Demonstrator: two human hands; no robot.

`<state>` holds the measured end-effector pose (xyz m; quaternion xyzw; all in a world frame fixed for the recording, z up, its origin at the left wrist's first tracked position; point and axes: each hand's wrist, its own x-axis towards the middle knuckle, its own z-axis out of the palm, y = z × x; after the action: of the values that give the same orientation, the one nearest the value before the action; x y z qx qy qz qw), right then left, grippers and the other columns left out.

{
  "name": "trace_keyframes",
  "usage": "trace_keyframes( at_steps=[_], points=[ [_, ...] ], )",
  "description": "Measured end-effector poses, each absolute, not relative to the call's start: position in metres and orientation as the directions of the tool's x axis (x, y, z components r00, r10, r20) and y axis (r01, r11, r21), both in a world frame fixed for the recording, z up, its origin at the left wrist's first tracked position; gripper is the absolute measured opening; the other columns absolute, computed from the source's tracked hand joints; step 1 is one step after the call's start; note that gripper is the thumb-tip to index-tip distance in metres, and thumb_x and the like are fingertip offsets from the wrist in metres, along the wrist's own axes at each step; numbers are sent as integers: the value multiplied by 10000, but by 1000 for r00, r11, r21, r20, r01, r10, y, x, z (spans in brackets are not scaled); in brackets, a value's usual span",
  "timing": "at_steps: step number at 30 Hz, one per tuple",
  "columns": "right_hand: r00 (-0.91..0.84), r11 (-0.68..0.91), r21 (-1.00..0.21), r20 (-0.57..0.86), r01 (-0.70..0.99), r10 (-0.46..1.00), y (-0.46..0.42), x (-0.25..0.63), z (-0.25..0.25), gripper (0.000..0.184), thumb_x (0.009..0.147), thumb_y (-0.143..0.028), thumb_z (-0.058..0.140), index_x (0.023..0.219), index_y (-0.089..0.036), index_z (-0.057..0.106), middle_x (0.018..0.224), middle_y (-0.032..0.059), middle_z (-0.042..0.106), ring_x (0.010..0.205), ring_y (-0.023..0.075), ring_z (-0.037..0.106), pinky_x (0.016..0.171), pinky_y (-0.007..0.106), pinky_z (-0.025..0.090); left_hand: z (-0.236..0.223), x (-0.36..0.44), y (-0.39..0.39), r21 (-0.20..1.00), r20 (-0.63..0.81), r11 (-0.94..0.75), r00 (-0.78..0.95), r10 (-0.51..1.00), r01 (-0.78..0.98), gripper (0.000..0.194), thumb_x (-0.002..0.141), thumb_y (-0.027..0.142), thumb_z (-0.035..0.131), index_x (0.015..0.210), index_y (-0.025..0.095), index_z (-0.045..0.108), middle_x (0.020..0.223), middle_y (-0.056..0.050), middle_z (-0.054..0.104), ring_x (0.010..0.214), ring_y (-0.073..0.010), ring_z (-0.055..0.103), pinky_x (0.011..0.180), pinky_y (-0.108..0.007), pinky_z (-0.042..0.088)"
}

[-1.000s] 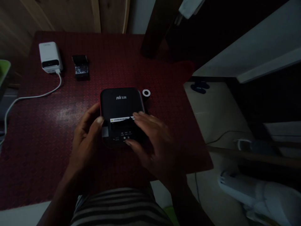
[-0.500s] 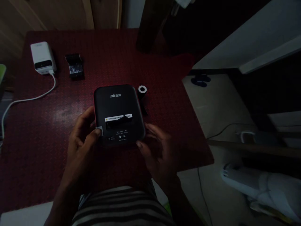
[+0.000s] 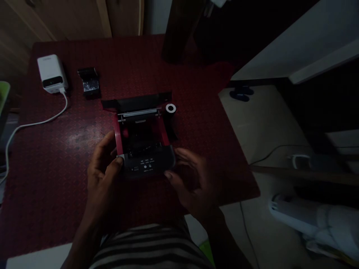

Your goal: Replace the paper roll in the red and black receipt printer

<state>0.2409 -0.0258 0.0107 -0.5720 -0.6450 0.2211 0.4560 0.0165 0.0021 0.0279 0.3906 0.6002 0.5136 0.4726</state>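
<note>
The printer (image 3: 150, 165), lid (image 3: 137, 103) raised, sits on the tabletop (image 3: 213, 149) between left hand (image 3: 101, 175) and right hand (image 3: 193, 184), half-curled fingers (image 3: 104, 143) holding its near corners, with the roll (image 3: 169, 116) beyond, nearer the right.

A roll (image 3: 170, 113) sits on the table (image 3: 207, 123), right of the printer (image 3: 147, 158).

We couldn't read the labels (image 3: 147, 161) on the printer (image 3: 147, 152): too small. Shadow hid its bay floor (image 3: 141, 135). Left edge cropped the white cable (image 3: 42, 123).
</note>
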Motion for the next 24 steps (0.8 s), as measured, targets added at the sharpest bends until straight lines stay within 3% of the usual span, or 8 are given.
trace_keyframes(
  at_steps=[3,5,7,9,12,15,20,24],
  points=[
    [-28,336,-742,395,580,918,-9,246,33,394,1067,-274,800,1451,-272,716,1342,84,866,1198,266,847,1020,429,723,22,14,2,992,-125,122,-235,964,-24,508,1030,279,744,1519,412,777,1604,2,745,1451,-303,727,1106,-397,661],
    [-139,429,-643,451,634,882,11,245,50,280,1104,-156,725,1371,-230,760,1347,94,871,1253,250,828,1120,422,676,18,11,3,994,-104,100,-210,972,-31,509,1038,293,760,1530,426,769,1620,3,735,1413,-297,749,1071,-387,671],
    [-298,525,-510,461,681,836,36,238,64,287,1114,-40,639,1300,-188,799,1334,99,878,1252,236,820,1157,407,642,14,9,3,997,-75,68,-193,978,-46,499,1043,317,788,1530,423,767,1636,-1,725,1404,-286,756,1075,-375,665],
    [-485,607,-393,370,691,792,62,224,75,302,1104,-1,617,1221,-178,832,1267,85,890,1206,247,819,1116,411,641,11,8,4,998,-35,25,-189,981,-56,487,1041,351,815,1524,395,768,1638,-23,722,1419,-289,750,1100,-380,656],
    [-644,639,-309,99,705,759,92,198,81,261,1123,-43,627,1123,-176,852,1120,78,891,1047,254,826,967,397,646,8,8,6,999,-10,1,-174,985,-51,511,1047,408,817,1548,345,740,1636,-70,719,1450,-321,735,1110,-412,658],
    [-650,611,-299,-43,733,759,107,180,78,283,1129,-40,614,1106,-183,858,1086,95,878,975,251,836,879,369,634,8,8,6,998,-23,12,-163,986,-68,528,1051,425,814,1562,329,722,1631,-85,720,1496,-333,707,1104,-411,663],
    [-680,649,-270,-31,712,733,114,180,73,332,1084,10,620,1093,-239,839,1081,59,861,964,244,832,864,361,640,9,8,4,996,-40,25,-178,983,-87,518,1042,403,829,1547,333,734,1626,-77,726,1475,-321,723,1138,-413,648],
    [-663,649,-186,-13,737,749,101,186,89,330,1002,44,682,1193,-195,805,1130,79,862,1051,277,825,926,396,655,9,8,5,994,-53,35,-176,983,-100,544,1025,418,845,1550,323,736,1631,-85,725,1464,-326,730,1138,-420,649]
  ],
)
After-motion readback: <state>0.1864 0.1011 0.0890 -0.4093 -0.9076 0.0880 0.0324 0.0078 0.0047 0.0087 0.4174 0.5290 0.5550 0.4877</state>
